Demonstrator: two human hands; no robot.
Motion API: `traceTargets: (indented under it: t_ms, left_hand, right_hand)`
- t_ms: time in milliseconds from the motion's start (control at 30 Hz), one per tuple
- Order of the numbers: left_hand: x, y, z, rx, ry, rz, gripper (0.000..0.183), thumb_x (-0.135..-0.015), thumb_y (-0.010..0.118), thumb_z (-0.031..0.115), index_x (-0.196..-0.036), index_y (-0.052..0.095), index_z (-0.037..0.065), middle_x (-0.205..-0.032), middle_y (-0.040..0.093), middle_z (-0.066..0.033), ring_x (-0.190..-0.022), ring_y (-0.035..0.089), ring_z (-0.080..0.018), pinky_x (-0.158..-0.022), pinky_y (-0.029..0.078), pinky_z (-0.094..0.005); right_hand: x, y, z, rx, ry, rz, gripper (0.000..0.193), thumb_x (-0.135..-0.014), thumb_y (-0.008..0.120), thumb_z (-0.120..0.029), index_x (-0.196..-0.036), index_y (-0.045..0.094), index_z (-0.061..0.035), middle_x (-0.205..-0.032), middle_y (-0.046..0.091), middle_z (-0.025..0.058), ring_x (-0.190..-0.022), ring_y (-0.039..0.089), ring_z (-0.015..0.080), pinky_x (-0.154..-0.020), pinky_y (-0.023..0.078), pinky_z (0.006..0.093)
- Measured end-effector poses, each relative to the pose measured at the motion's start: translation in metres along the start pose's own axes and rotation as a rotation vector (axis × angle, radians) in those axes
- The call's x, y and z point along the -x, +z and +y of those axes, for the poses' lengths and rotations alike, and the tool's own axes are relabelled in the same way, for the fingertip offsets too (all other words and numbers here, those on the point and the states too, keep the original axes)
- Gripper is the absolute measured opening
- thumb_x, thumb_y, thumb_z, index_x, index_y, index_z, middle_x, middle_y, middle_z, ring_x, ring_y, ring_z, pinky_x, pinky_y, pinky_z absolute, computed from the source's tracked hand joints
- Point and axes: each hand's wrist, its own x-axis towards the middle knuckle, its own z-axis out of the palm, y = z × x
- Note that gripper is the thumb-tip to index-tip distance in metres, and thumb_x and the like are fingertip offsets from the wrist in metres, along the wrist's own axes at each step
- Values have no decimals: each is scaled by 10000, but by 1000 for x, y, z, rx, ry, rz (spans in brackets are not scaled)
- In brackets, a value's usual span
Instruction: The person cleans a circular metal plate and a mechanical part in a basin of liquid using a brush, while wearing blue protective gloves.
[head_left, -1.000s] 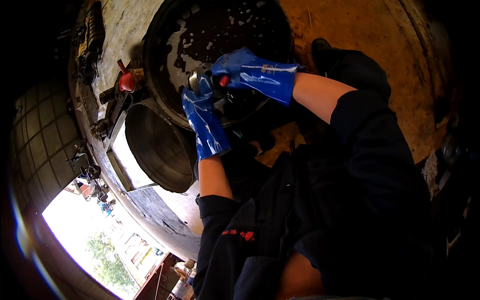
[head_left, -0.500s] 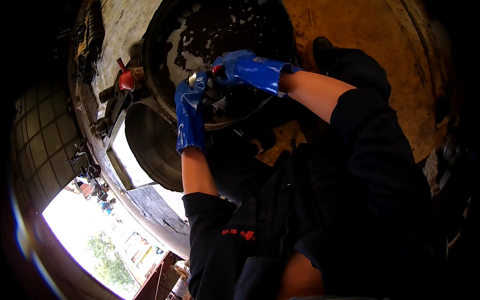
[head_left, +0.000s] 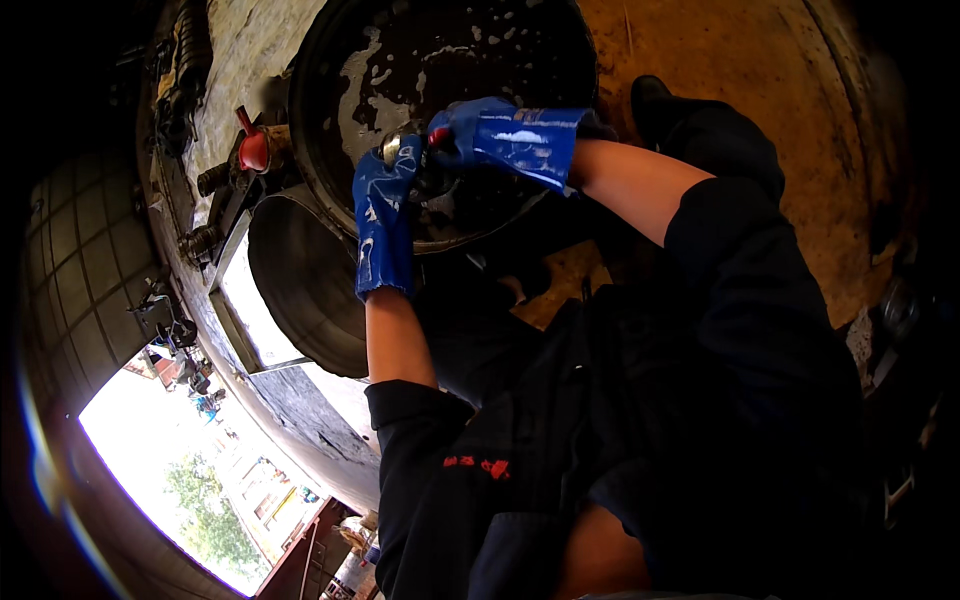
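Note:
Both my hands wear long blue rubber gloves and work close together over a round dark tub [head_left: 318,190] of black, foam-flecked liquid. My left hand [head_left: 387,182] is closed on a shiny, rounded metal part [head_left: 400,147], whose lower side is dark and partly hidden by the glove. My right hand [head_left: 468,132] is closed around something with a red end [head_left: 437,138], held against or very near the metal part. Its working end is hidden, so I cannot tell its kind.
Left of the tub sits a red funnel-like object [head_left: 254,150] beside dark coiled-spring parts [head_left: 205,245]. A large empty-looking round drum [head_left: 305,285] stands below the tub's left rim. Brown stained floor [head_left: 740,60] lies to the right, by my dark shoe [head_left: 650,92].
Both hands stay together over the tub, with the metal part and red-ended object still held. The right glove has turned slightly and its cuff has shifted; the view has moved a little.

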Motion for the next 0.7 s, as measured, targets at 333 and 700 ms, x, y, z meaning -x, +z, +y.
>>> traceTargets:
  t_ms: [333,700]
  left_hand:
    - [57,56,2,101,11,503,662,-856,799,509,-1241,675,-15,-1098,737,-265,-1012,731,-432,-883,580,-498]
    - [10,-41,4,266,-259,-287,471,-947,780,397,-1120,697,-32,-993,695,-93,-840,641,-173,-736,513,-322]
  right_hand:
    - [13,-5,21,352,35,368,306,-931,697,-366,-1147,664,-151,-1027,743,79,-911,752,282,-763,618,473]
    - [32,-48,12,-356,397,9,250,-975,648,-228,-1182,740,-124,-1021,757,151,-968,746,290,-821,578,430]
